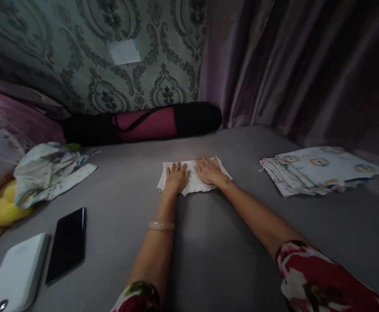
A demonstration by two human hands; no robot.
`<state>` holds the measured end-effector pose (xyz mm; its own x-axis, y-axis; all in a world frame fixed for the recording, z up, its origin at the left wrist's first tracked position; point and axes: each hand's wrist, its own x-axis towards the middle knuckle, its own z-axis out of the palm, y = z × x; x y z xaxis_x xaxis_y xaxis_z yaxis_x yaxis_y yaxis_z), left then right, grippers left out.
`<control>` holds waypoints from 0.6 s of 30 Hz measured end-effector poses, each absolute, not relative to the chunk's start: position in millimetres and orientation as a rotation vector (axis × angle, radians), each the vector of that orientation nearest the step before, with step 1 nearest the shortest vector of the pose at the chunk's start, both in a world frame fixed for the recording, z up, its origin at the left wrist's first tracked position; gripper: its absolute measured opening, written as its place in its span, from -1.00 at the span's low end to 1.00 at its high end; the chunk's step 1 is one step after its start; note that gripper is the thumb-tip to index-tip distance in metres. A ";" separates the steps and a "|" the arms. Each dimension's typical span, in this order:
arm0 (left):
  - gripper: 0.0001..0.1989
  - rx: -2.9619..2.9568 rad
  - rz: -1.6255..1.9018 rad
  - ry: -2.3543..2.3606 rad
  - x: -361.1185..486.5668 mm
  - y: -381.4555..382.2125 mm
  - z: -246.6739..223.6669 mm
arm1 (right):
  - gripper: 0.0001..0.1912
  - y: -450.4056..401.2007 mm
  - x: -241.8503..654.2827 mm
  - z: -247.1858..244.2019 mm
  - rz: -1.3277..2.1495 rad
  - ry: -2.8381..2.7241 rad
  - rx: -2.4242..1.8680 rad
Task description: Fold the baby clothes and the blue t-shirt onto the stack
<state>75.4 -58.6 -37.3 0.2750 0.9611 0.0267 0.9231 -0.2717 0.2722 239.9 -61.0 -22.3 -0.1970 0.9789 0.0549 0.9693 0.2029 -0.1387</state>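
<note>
A small white cloth (pixel 192 178) lies folded on the grey sheet in front of me. My left hand (pixel 177 177) rests flat on its left part, fingers spread and pointing away. On the right part, my right hand (pixel 209 171) presses down with fingers stretched out, angled toward the left. Neither hand grips anything. The cloth's lower edge is wavy, and part of its surface is hidden under both palms.
To the right sits a stack of folded printed cloths (pixel 322 167). At left are a crumpled cloth (pixel 51 171), a yellow plush thing (pixel 4 206), a black phone (pixel 67 245) and a white power bank (pixel 18 273). A long black-and-pink bag (pixel 147 123) lies along the wall.
</note>
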 end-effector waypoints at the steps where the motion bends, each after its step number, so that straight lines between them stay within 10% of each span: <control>1: -0.49 2.338 0.282 1.759 74.9 -58.5 -37.0 | -0.43 -61.2 233.7 -23.0 0.104 -2.337 -1.859; 11: -0.63 2.254 0.551 1.842 47.4 -48.5 -30.4 | -0.45 -53.8 243.9 -24.4 0.328 -2.207 -1.669; 18: -0.80 1.678 0.410 2.079 7.7 -40.3 -19.8 | -0.59 -66.2 318.3 1.0 0.366 -1.683 -2.347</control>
<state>7.7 -40.3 -19.8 -0.1712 0.9742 -0.1473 0.8455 0.2221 0.4856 318.3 -66.2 1.0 0.3092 0.9486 -0.0679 0.8912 -0.3139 -0.3276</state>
